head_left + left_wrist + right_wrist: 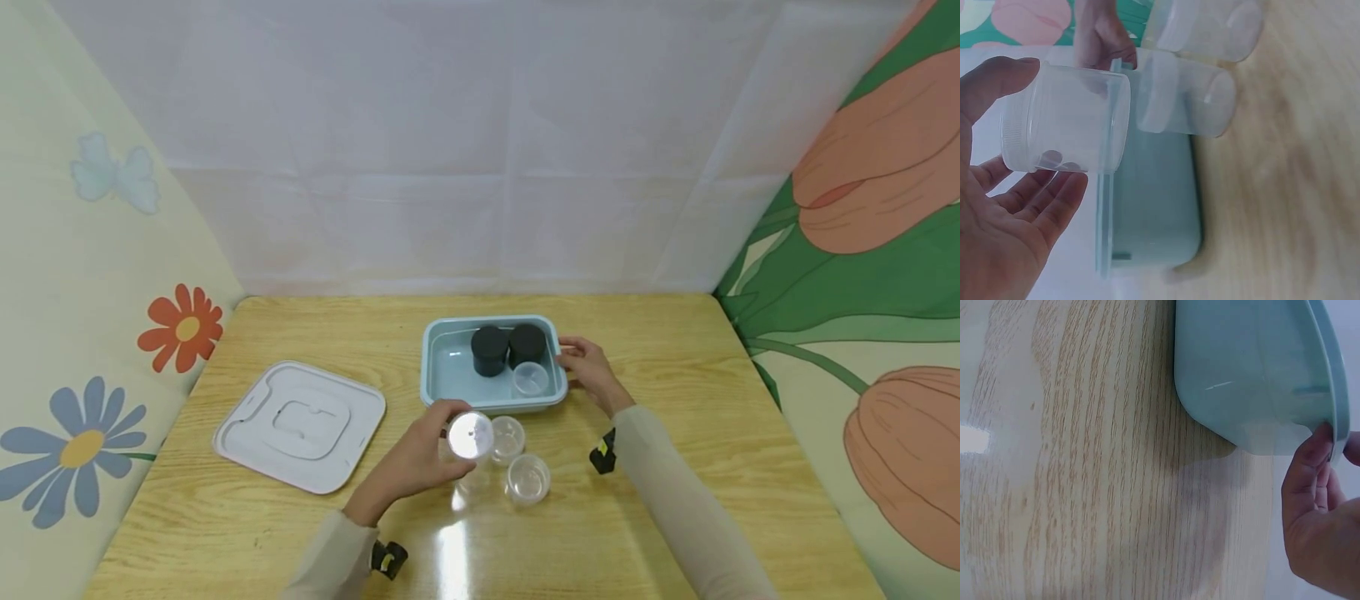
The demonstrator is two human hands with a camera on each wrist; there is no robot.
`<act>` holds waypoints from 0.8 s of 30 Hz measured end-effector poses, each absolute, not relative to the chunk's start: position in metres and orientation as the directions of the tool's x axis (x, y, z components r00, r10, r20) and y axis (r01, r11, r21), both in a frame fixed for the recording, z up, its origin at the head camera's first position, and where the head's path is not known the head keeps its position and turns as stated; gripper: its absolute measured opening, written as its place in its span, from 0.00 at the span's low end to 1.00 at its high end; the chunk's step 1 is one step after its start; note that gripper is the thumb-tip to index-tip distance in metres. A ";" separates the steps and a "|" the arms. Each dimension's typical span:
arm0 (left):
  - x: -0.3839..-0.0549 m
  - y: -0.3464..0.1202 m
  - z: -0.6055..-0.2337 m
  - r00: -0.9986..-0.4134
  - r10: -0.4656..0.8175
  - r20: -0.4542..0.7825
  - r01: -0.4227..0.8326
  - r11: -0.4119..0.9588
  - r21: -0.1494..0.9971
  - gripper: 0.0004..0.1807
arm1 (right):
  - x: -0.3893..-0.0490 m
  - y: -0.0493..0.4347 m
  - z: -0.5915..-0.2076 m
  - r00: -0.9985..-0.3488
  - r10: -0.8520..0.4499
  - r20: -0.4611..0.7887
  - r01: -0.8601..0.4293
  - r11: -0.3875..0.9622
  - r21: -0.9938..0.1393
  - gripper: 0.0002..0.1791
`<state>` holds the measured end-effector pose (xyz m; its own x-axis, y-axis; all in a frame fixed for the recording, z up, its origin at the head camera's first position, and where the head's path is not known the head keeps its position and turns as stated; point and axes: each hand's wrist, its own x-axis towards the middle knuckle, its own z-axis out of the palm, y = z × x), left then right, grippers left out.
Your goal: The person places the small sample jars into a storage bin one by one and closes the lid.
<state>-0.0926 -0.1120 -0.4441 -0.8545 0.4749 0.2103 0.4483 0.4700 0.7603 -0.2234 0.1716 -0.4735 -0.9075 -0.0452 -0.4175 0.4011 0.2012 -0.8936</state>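
My left hand (435,454) grips a clear plastic jar (1075,119) with a ribbed lid, lifted in front of the bin; thumb and fingers lie on opposite sides of it. With the right hand (591,371) I pinch the right rim of a pale blue plastic bin (1254,369), thumb and fingers on either side of the edge. Inside the bin stand two black-lidded jars, one dark jar (490,350) and another dark jar (527,345), with a clear jar (531,379) in front of them. Two more clear jars, one (507,439) behind the other (528,479), stand on the table.
A white rectangular lid (300,427) lies flat on the wooden table (675,467) to the left of the bin. White cloth (480,150) hangs behind the table, with flower-printed cloths at both sides. Dark wrist devices sit at both cuffs.
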 end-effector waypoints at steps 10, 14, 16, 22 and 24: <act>-0.106 -0.108 -0.430 -0.833 0.489 0.260 0.498 0.458 0.736 0.36 | -0.224 0.172 -0.474 -0.902 -0.037 -0.431 0.416 0.202 -0.887 0.24; -0.115 -0.107 -0.424 -0.835 0.484 0.262 0.501 0.472 0.725 0.36 | -0.224 0.172 -0.474 -0.904 -0.040 -0.427 0.411 0.198 -0.890 0.25; -0.121 -0.106 -0.422 -0.840 0.475 0.262 0.495 0.474 0.728 0.36 | -0.224 0.173 -0.473 -0.905 -0.040 -0.424 0.409 0.196 -0.891 0.25; -0.140 -0.102 -0.422 -0.858 0.437 0.269 0.473 0.472 0.743 0.35 | -0.224 0.173 -0.472 -0.902 -0.043 -0.430 0.415 0.190 -0.890 0.24; -0.146 -0.100 -0.423 -0.863 0.429 0.268 0.467 0.471 0.748 0.36 | -0.224 0.172 -0.471 -0.900 -0.042 -0.435 0.420 0.191 -0.887 0.24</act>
